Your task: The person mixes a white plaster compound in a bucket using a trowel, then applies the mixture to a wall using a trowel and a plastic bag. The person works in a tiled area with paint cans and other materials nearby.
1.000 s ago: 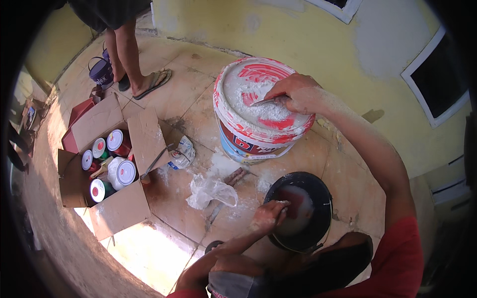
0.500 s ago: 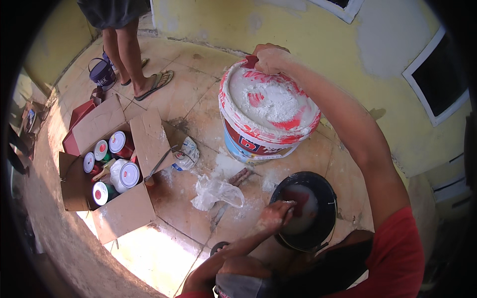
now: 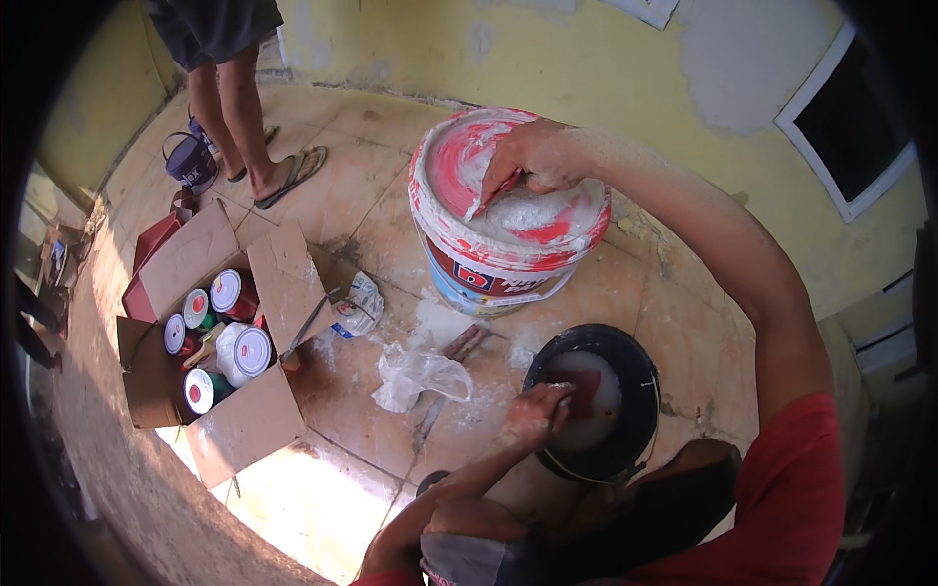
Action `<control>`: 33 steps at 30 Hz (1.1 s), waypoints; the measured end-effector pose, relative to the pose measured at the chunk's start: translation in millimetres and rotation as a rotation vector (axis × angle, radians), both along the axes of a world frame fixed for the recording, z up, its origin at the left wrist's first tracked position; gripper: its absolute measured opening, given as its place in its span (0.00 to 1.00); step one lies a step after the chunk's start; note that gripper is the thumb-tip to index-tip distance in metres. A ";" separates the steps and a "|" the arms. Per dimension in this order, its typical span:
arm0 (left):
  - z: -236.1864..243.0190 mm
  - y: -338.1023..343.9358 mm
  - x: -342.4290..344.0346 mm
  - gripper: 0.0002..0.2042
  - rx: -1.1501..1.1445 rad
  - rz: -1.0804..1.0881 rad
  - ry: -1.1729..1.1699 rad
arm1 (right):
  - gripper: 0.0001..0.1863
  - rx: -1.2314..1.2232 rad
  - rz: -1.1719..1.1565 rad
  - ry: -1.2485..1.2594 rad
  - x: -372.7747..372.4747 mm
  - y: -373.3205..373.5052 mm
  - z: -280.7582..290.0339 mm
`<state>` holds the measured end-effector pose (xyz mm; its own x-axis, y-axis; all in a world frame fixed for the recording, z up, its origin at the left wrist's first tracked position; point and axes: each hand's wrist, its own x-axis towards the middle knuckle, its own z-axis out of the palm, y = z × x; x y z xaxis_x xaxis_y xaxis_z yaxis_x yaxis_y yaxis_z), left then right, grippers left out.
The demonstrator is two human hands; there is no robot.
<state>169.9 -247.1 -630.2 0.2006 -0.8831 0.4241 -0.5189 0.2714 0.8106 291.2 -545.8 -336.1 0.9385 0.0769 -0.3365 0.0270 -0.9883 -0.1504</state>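
A large paint bucket stands upright, its red lid smeared white and bearing a heap of white powder or paste. My right hand is closed on a small red scraper, its edge touching the lid by the white heap. Nearer to me is a black bucket of cloudy whitish water. Over its left rim my left hand is closed, fingers pinched on a flat red scraper that reaches over the water. Part of its grip is hidden.
An open cardboard box of several paint cans stands at left. A crumpled clear plastic bag and a white packet lie on the tiles. Another person's legs stand at the far left near a purple pail.
My right hand has moved from the lid's far edge toward its middle, pulling the scraper across and baring red lid behind it. My left hand stays at the black bucket.
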 end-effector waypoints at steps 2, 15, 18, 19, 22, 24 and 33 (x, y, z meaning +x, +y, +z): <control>3.0 1.7 1.6 0.15 0.013 0.004 0.004 | 0.34 -0.013 -0.077 0.035 -18.0 -2.9 11.2; 4.0 -0.7 -0.4 0.14 0.042 -0.011 0.001 | 0.20 -0.340 -0.585 -0.137 -35.2 -2.9 -9.4; 6.9 1.5 -3.7 0.14 0.034 0.009 0.006 | 0.21 -0.253 -0.623 -0.194 -48.5 -2.3 -2.9; 8.4 -0.3 -3.3 0.14 0.033 0.006 0.001 | 0.21 -0.237 -0.674 -0.257 -50.5 -5.0 -3.5; 7.6 1.9 -5.2 0.14 0.046 0.006 -0.013 | 0.22 -0.296 -0.798 -0.198 -40.2 -12.6 10.3; 6.5 0.6 -4.8 0.14 0.041 0.009 -0.019 | 0.22 -0.354 -0.847 -0.050 -33.8 -11.6 13.5; 0.4 -0.3 -5.8 0.15 0.038 0.044 -0.009 | 0.23 -0.066 -0.954 -0.125 -31.5 28.2 7.6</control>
